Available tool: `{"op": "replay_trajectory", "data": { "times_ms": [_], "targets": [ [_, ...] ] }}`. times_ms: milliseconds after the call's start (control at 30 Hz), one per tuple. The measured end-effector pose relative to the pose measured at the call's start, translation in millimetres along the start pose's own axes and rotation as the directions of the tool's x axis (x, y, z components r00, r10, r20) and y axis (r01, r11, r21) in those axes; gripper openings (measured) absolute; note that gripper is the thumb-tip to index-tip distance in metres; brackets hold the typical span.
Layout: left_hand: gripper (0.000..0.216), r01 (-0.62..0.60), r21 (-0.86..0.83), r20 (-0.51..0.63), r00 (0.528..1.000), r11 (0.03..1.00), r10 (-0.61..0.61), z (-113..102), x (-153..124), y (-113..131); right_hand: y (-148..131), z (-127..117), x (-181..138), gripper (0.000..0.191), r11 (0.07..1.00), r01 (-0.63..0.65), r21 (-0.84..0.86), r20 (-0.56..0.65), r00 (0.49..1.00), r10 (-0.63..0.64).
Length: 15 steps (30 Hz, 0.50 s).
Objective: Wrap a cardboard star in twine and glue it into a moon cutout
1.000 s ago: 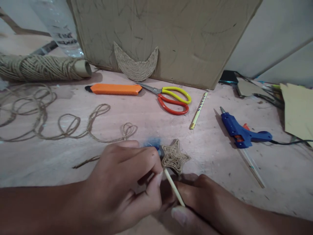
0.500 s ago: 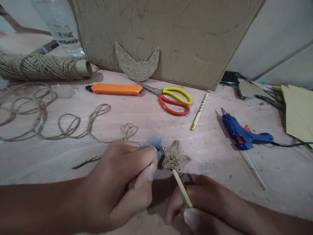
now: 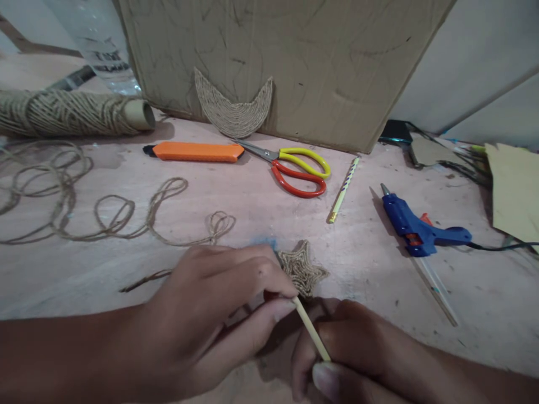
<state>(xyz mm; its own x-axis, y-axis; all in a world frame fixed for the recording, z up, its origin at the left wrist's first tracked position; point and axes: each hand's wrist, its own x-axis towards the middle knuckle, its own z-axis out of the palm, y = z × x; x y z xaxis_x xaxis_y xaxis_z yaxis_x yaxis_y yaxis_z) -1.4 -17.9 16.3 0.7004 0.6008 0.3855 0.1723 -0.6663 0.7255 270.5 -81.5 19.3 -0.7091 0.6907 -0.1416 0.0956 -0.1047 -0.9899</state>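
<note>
A thin wooden stick [image 3: 311,330] slants in front of a twine-covered star [image 3: 304,270]. Its lower end is gripped between the thumb and fingers of my right hand [image 3: 357,348]. At the stick's upper end, my left hand [image 3: 227,308] pinches the tip between thumb and forefinger. The star lies just beyond my left fingertips, partly covered by them; whether it is fixed to the stick cannot be seen. Jute twine [image 3: 160,224] runs in loops on the table behind my left hand.
Behind lie an orange cutter knife [image 3: 197,151], scissors [image 3: 298,171] and a pencil [image 3: 344,189]. A blue glue gun [image 3: 415,224] with its cord rests at right. A twine crescent [image 3: 236,112] leans on a cardboard sheet [image 3: 320,67]. A twine roll [image 3: 63,114] and a plastic bottle [image 3: 105,50] stand at left.
My left hand has moved from left of the star toward the stick and now pinches its upper end. My right hand keeps its grip, slightly lower.
</note>
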Motion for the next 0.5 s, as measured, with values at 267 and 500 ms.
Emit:
{"op": "replay_trajectory", "data": {
  "times_ms": [267,500],
  "targets": [
    [0.016,-0.048,0.134,0.035,0.998,0.990,0.043,5,-1,-3,-12,0,8,0.043,0.999,-0.037,-0.005,-0.036,0.999,0.037],
    [0.022,-0.064,0.237,-0.007,0.998,0.969,0.067,-1,-8,3,-2,-15,19,0.042,1.000,0.013,-0.009,0.214,0.977,-0.011]
  ]
}}
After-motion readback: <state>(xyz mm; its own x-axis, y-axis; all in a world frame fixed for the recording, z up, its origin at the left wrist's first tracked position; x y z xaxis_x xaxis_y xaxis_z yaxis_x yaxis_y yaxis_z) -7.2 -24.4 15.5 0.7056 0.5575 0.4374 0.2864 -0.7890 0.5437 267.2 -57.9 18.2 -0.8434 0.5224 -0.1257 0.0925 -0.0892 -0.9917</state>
